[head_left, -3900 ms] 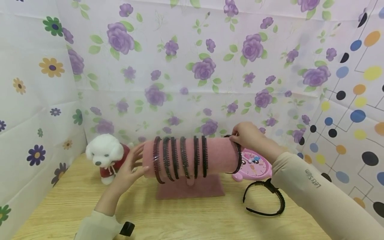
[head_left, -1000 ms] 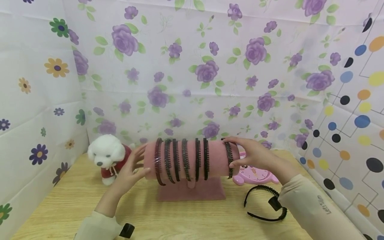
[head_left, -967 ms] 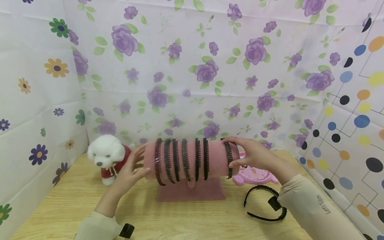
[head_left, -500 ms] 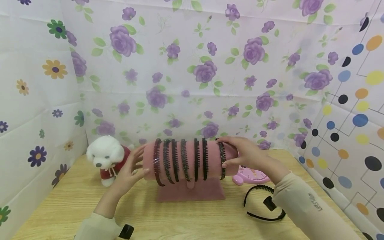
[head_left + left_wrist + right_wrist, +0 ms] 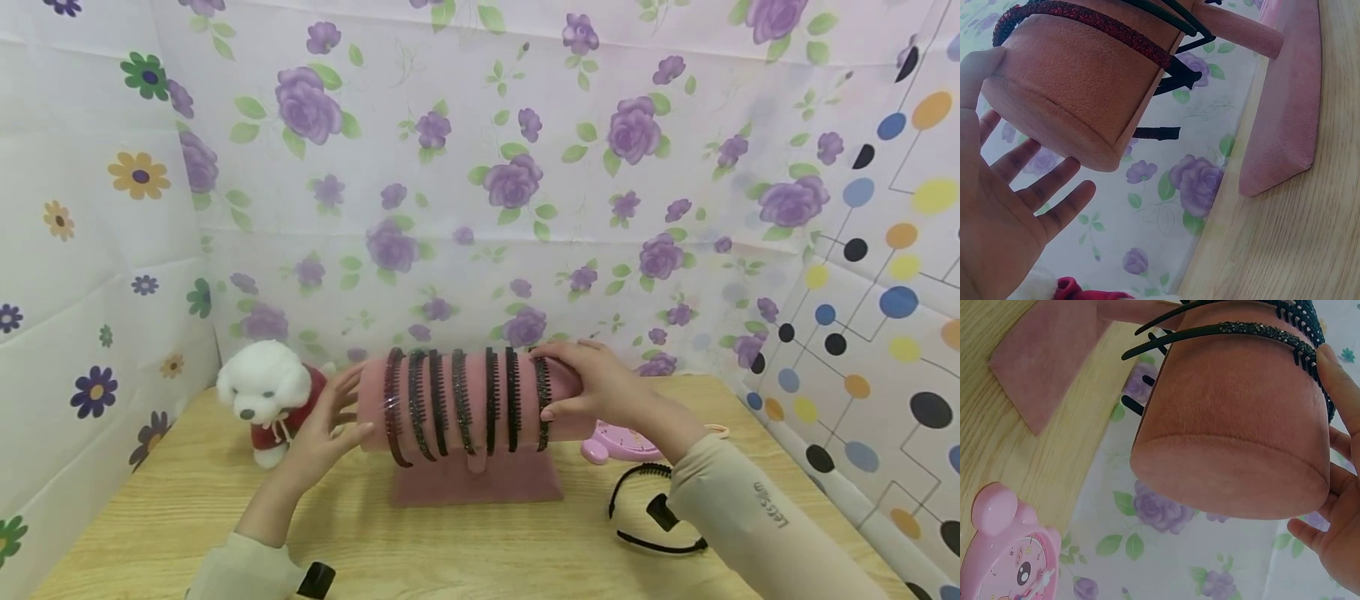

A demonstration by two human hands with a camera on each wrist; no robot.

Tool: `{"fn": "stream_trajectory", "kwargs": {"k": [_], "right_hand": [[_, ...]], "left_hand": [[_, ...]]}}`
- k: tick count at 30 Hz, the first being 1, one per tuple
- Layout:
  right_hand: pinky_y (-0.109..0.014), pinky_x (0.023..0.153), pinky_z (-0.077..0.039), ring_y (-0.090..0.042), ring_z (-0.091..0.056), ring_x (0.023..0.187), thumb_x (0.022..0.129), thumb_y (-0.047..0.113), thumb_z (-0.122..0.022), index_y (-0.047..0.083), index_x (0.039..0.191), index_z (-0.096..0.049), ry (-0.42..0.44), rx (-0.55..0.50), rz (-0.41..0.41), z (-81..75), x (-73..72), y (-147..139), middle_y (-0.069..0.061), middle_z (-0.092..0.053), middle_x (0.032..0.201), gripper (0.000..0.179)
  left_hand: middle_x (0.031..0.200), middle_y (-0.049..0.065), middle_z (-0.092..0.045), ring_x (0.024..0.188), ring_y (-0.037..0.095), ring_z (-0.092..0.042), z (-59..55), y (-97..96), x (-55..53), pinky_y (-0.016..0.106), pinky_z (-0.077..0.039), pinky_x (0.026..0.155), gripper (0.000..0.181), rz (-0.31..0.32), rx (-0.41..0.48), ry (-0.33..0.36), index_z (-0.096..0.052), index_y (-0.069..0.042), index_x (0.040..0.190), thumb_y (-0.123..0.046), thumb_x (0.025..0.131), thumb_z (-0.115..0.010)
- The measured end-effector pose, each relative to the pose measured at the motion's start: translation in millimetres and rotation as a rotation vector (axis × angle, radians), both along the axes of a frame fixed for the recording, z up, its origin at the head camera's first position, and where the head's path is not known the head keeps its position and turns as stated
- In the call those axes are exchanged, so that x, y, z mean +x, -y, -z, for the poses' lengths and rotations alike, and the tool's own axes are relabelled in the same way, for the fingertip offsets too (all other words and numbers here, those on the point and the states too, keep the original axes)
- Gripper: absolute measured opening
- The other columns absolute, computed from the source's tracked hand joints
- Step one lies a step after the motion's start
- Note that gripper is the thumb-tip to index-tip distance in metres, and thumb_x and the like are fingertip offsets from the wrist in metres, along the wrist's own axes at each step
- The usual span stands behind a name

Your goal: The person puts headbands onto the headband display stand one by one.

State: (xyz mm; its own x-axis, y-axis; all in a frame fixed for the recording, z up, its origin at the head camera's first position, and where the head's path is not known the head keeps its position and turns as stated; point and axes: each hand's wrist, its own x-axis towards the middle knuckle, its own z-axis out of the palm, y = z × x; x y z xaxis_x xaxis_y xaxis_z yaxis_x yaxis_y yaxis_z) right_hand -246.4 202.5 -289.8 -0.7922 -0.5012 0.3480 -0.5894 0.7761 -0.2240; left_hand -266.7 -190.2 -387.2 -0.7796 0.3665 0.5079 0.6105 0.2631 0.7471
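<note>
A pink padded roll (image 5: 527,417) lies level on its stand with a flat base (image 5: 480,490). Several dark toothed hairbands sit round it, with a dark red glittery hairband (image 5: 392,408) at the left end. My right hand (image 5: 596,383) holds the rightmost black glittery hairband (image 5: 543,385), thumb on its front and index finger on top. In the right wrist view that hairband (image 5: 1254,329) overlaps my thumb tip. At the roll's left end, my left hand (image 5: 326,425) rests with fingers spread; its thumb touches the roll (image 5: 1079,69) in the left wrist view.
On the wooden table (image 5: 420,554) lies a loose black hairband (image 5: 652,546), partly hidden by my right sleeve. A pink clock (image 5: 622,443) sits behind the right forearm. To the left sits a white plush dog (image 5: 266,383) in red. Patterned cloth walls (image 5: 480,283) enclose the table.
My right hand first fitted the hairband over the roll's right end, then moved left along the roll with it, closer to the other hairbands. My left hand stays at the left end.
</note>
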Motion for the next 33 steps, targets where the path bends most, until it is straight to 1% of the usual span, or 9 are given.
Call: {"fn": "stream_trajectory", "kwargs": {"k": [4,10,14,17,19,22,28,31,33], "right_hand": [[-0.054,0.109,-0.032,-0.022,-0.057,0.120,0.067,0.051,-0.081,0.029,0.134,-0.053,-0.023,0.004,-0.008,1.0,0.0,4,0.003,-0.060,0.133,0.076],[-0.052,0.114,-0.025,-0.020,-0.057,0.119,0.068,0.048,-0.082,0.028,0.134,-0.052,-0.007,-0.007,-0.006,2.2,-0.2,9,0.003,-0.060,0.132,0.075],[-0.053,0.116,-0.022,-0.022,-0.056,0.122,0.069,0.047,-0.082,0.026,0.135,-0.052,-0.003,0.001,0.000,1.8,0.2,11,0.001,-0.059,0.134,0.075],[-0.053,0.116,-0.022,-0.023,-0.055,0.124,0.069,0.047,-0.082,0.025,0.135,-0.052,-0.008,0.006,0.000,1.3,0.5,11,0.000,-0.059,0.135,0.076],[-0.053,0.116,-0.022,-0.023,-0.054,0.125,0.070,0.047,-0.081,0.024,0.135,-0.052,-0.010,0.009,0.001,1.4,0.8,11,-0.001,-0.059,0.135,0.076],[-0.055,0.115,-0.022,-0.023,-0.054,0.125,0.070,0.047,-0.081,0.024,0.136,-0.052,-0.008,0.010,0.001,2.0,1.3,11,-0.001,-0.059,0.135,0.076],[-0.055,0.116,-0.020,-0.027,-0.047,0.133,0.072,0.049,-0.079,0.023,0.138,-0.049,-0.020,0.034,0.004,3.8,1.3,12,-0.003,-0.056,0.140,0.077],[-0.055,0.116,-0.020,-0.029,-0.042,0.137,0.072,0.048,-0.079,0.022,0.139,-0.049,-0.034,0.038,-0.004,5.3,1.4,12,-0.004,-0.054,0.142,0.078],[-0.056,0.116,-0.021,-0.030,-0.041,0.137,0.073,0.048,-0.079,0.021,0.139,-0.049,-0.047,0.035,-0.014,5.9,1.4,11,-0.004,-0.053,0.142,0.078]], "left_hand": [[0.154,0.017,-0.031,0.122,0.017,-0.047,-0.8,-0.4,0.8,0.050,-0.045,0.092,0.076,0.001,0.003,0.002,-0.020,-0.021,0.153,-0.004,0.090,-0.060],[0.154,0.016,-0.032,0.120,0.008,-0.046,-1.9,-1.3,1.9,0.044,-0.046,0.092,0.075,0.002,0.006,0.008,-0.020,-0.016,0.152,-0.004,0.090,-0.060],[0.154,0.018,-0.030,0.119,0.001,-0.045,-2.4,-1.9,2.7,0.049,-0.045,0.092,0.075,0.012,0.015,0.018,-0.020,-0.018,0.153,-0.004,0.091,-0.059],[0.154,0.018,-0.030,0.118,-0.001,-0.044,-2.6,-2.1,3.2,0.052,-0.044,0.092,0.076,0.013,0.018,0.022,-0.019,-0.021,0.153,-0.004,0.091,-0.059],[0.154,0.019,-0.029,0.118,-0.001,-0.044,-2.1,-2.3,3.2,0.053,-0.043,0.091,0.076,0.015,0.020,0.023,-0.019,-0.021,0.153,-0.004,0.091,-0.059],[0.154,0.019,-0.029,0.117,0.000,-0.045,-1.2,-2.6,3.0,0.051,-0.044,0.091,0.075,0.013,0.015,0.030,-0.019,-0.021,0.153,-0.004,0.091,-0.059],[0.154,0.018,-0.031,0.120,0.005,-0.045,-0.5,-1.8,2.2,0.040,-0.048,0.091,0.075,-0.003,0.001,0.019,-0.019,-0.019,0.153,-0.003,0.091,-0.059],[0.154,0.017,-0.031,0.119,0.003,-0.045,-0.8,-1.5,2.2,0.040,-0.047,0.091,0.076,-0.003,0.002,0.022,-0.019,-0.021,0.153,-0.003,0.091,-0.059],[0.154,0.017,-0.030,0.119,0.003,-0.045,-0.9,-1.3,2.6,0.043,-0.047,0.091,0.076,0.000,0.000,0.027,-0.018,-0.022,0.153,-0.004,0.091,-0.058]]}}
